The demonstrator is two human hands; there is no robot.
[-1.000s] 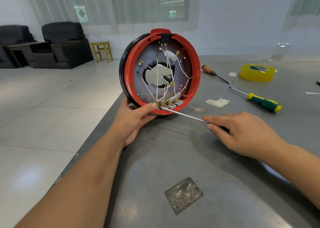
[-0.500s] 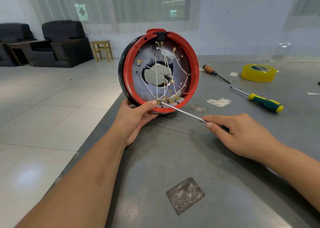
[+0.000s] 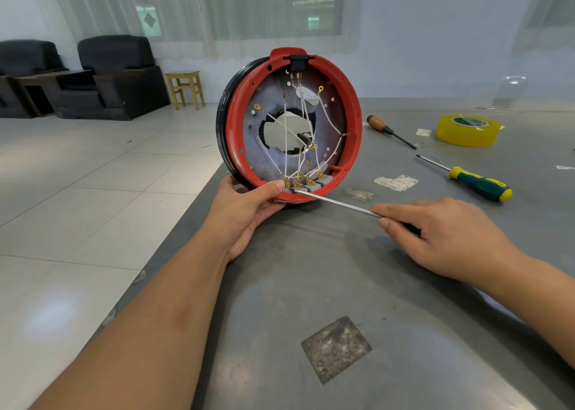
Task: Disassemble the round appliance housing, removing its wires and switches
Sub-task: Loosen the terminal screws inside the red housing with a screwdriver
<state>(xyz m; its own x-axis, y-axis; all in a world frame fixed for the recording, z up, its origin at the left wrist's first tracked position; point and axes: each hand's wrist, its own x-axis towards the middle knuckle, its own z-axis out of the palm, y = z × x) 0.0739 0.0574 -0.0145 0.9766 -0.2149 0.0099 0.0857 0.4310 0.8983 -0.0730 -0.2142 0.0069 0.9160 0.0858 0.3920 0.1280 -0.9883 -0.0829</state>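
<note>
Housing [image 3: 289,126] stands on edge at frame centre, left hand [image 3: 245,213] gripping its lower rim; right hand [image 3: 435,235] pinches screwdriver [image 3: 336,203], tip reaching up-left to the switches [image 3: 306,184].

Looked like a plain workroom, scuffed grey metal worktable [image 3: 389,285], loose screwdrivers [image 3: 466,179], tape roll [image 3: 468,130], dark armchairs [image 3: 121,76], tiled floor [image 3: 93,191]

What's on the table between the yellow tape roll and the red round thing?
In the head view, a wooden-handled screwdriver lies between the tape roll and the housing.
</note>
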